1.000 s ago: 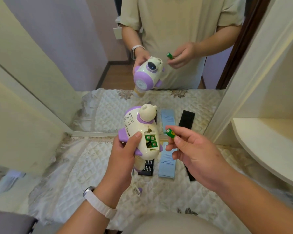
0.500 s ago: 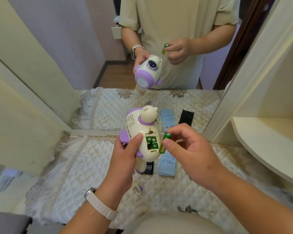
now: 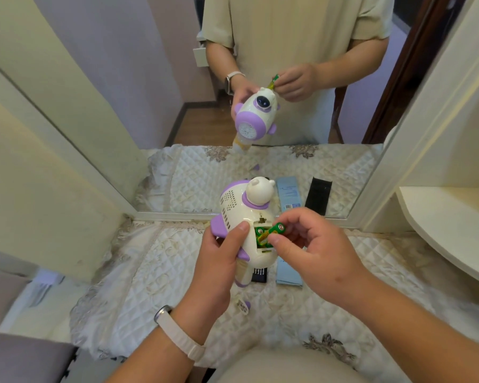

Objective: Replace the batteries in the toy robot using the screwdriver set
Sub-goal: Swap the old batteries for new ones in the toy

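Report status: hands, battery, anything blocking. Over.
Left hand grips toy robot. Right hand pinches green battery, tilted, tip at open compartment, not seated. Other green batteries sit inside beside it.

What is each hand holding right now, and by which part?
Left hand grips the robot around its body, thumb beside the open bay. Right hand pinches a battery by its sides, tilted into the bay.

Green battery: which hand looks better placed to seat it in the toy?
The right hand: it pinches the green battery right at the toy robot's opened back, while the left hand grips the toy.
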Available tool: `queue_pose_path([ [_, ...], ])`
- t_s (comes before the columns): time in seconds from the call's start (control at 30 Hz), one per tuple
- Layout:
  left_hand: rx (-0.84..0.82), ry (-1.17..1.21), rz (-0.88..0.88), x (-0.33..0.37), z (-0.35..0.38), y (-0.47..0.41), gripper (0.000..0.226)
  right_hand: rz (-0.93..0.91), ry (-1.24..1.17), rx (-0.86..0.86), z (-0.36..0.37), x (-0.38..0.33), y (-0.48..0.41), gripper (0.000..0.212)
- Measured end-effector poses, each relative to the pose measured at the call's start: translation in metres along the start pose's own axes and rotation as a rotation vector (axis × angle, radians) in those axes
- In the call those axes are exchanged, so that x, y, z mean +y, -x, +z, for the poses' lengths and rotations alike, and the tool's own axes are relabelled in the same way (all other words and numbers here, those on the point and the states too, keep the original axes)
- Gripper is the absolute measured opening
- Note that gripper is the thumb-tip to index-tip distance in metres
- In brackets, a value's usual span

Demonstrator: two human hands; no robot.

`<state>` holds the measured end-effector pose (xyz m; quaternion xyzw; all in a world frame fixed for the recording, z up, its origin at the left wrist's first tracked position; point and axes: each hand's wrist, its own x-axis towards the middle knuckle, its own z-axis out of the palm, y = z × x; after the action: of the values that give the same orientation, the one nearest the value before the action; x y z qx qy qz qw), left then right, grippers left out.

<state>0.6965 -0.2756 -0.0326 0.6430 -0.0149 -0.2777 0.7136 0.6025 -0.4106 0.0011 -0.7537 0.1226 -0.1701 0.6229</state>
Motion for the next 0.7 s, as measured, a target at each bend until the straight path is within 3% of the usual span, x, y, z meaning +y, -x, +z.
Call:
queue_pose_path([
  [0.23, 0.029, -0.019, 0.002, -0.003, -0.015, -0.006, 0.056, 0.003, 0.064, -0.054, 0.009, 0.010, -0.005, 0.018],
  [0.43, 0.091, -0.054, 0.043, -0.011, -0.022, -0.017, 0.070, -0.197, 0.414, -0.113, 0.013, 0.014, -0.008, 0.012],
  [0.6, 0.072, -0.038, 0.041, -0.018, -0.025, -0.024, 0.070, 0.010, 0.227, -0.111, 0.015, 0.020, -0.014, 0.015],
  [0.7, 0.050, -0.037, 0.042, -0.021, -0.024, -0.026, 0.067, 0.016, 0.247, -0.131, 0.016, 0.021, -0.017, 0.019],
])
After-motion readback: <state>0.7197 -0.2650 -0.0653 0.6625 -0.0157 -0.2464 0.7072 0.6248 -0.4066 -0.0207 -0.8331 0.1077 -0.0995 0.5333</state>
